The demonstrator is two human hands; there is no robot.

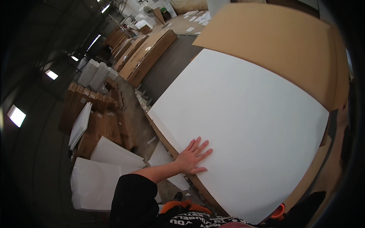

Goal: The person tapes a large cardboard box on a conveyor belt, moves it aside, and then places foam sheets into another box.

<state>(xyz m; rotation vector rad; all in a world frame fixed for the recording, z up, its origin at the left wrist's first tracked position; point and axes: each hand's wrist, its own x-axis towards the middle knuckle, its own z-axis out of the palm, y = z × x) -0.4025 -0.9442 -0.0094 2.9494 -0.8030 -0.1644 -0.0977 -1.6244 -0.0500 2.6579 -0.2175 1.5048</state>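
A large white sheet [243, 125] lies flat in front of me, with brown cardboard showing along its edges. My left hand [194, 157] rests palm down on the sheet's left edge, fingers spread and holding nothing. Beyond the sheet a wide cardboard flap [270, 45] stands up and bends toward the right. On the right, my bare forearm reaches up along the dark rim of the picture. My right hand [343, 114] is close to the flap's right end; its fingers are hidden, so what it grips, if anything, is unclear.
An orange ring-shaped object [279, 211] sits by the near edge. To the left are white foam sheets [95, 186] and upright brown cartons [100, 125]. Long cartons [150, 53] lie beyond the dark work surface [167, 64]. A fan [149, 12] stands far back.
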